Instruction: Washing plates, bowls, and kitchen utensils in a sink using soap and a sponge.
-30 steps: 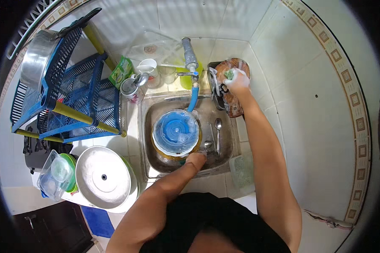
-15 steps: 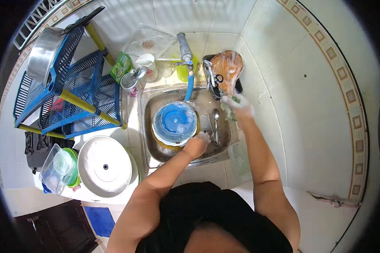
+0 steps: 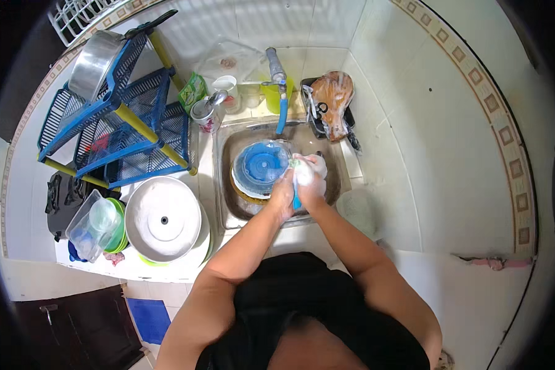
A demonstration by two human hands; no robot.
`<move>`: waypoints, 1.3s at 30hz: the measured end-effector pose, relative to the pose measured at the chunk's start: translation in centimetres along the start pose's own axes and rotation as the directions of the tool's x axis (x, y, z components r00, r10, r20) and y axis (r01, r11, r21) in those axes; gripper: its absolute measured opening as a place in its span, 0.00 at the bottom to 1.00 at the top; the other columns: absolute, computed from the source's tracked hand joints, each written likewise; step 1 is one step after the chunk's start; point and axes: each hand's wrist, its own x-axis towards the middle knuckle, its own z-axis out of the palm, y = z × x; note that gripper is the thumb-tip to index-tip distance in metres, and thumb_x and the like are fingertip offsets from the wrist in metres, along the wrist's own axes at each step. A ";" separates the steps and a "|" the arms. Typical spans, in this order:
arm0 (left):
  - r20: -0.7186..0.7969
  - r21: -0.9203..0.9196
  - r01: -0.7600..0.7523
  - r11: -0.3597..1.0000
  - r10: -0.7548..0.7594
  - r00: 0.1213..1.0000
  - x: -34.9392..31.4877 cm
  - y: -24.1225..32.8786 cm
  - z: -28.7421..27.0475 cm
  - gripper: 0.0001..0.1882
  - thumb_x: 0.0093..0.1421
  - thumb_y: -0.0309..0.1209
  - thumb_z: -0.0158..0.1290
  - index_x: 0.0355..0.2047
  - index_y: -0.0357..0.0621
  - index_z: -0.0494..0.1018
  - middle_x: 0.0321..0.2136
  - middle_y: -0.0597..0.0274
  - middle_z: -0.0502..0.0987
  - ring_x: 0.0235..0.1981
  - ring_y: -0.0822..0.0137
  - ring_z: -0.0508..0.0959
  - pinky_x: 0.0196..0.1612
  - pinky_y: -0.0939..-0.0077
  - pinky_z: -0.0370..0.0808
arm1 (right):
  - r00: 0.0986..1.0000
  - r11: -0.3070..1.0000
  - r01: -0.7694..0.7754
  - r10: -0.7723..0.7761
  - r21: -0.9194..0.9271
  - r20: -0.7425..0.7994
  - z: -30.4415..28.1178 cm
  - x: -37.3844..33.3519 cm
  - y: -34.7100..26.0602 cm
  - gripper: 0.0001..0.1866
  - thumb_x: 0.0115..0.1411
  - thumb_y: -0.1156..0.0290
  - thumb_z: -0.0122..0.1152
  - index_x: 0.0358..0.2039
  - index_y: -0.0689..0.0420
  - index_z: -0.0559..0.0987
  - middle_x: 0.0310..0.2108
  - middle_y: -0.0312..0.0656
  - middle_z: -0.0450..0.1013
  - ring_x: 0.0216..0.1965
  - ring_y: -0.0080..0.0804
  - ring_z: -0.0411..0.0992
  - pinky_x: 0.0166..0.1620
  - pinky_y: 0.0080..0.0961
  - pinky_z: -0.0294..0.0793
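Blue, the piece [image 3: 297, 201] gripped over the sink [image 3: 218, 169] by your left hand [image 3: 282, 196] meets the foamy sponge [image 3: 298, 165] clamped in your right hand [image 3: 312, 186], just in from the board [image 3: 332, 102] at the sink's far-right corner, so scrubbing seemingly shifts to it.

Your bare arms rise from the near side and converge toward the middle, elbows bent outward. Your left forearm [image 3: 248, 240] slants far and to the right; your right forearm [image 3: 344, 235] slants far and to the left. The two hands meet at the apex, side by side — your left hand [image 3: 282, 194] with its fingers curled in, your right hand [image 3: 312, 187] bent round and coated in white foam, its fingertips partly hidden.
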 end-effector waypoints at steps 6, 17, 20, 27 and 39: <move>0.055 -0.196 0.001 0.981 0.010 0.998 1.6 1.1 -3.8 0.16 0.64 0.44 0.38 0.45 0.51 0.65 0.33 0.53 0.73 0.27 0.55 0.76 0.34 0.57 0.75 | 0.964 0.961 0.252 -0.240 -0.112 0.111 0.3 -5.4 -3.6 0.10 0.53 0.71 0.52 0.35 0.58 0.76 0.33 0.45 0.67 0.37 0.43 0.64 0.40 0.38 0.61; 0.040 -0.319 -0.054 0.946 0.071 0.997 2.6 0.3 -5.9 0.13 0.62 0.42 0.43 0.38 0.48 0.68 0.27 0.59 0.72 0.28 0.61 0.75 0.38 0.63 0.74 | 0.971 0.967 0.240 -0.240 -0.090 0.012 0.8 -4.6 -4.9 0.10 0.50 0.73 0.56 0.35 0.54 0.78 0.32 0.43 0.70 0.36 0.42 0.68 0.40 0.34 0.66; -0.013 -0.342 -0.037 0.939 0.034 0.999 2.2 0.6 -5.9 0.11 0.62 0.40 0.44 0.37 0.48 0.67 0.25 0.62 0.70 0.27 0.62 0.74 0.36 0.64 0.74 | 0.979 0.980 0.197 -0.195 -0.019 0.060 -0.1 -4.7 -4.9 0.09 0.48 0.73 0.59 0.33 0.55 0.78 0.32 0.43 0.70 0.36 0.41 0.69 0.38 0.32 0.69; -0.087 -0.307 -0.184 0.934 0.165 0.982 3.8 -1.6 -5.3 0.12 0.62 0.44 0.43 0.37 0.52 0.64 0.26 0.62 0.71 0.28 0.63 0.74 0.34 0.61 0.73 | 0.944 0.939 -0.324 0.329 0.118 -0.028 2.9 -3.7 -3.0 0.14 0.56 0.65 0.56 0.41 0.56 0.71 0.39 0.44 0.69 0.45 0.37 0.67 0.48 0.26 0.63; -0.061 -0.015 -0.444 0.896 0.442 0.895 5.4 -2.4 -4.5 0.12 0.61 0.34 0.45 0.42 0.43 0.70 0.43 0.62 0.69 0.44 0.70 0.70 0.46 0.78 0.66 | 0.696 0.546 -0.712 0.634 0.443 0.338 -0.8 -2.1 -1.4 0.16 0.42 0.68 0.69 0.32 0.53 0.74 0.29 0.33 0.69 0.32 0.21 0.66 0.35 0.20 0.68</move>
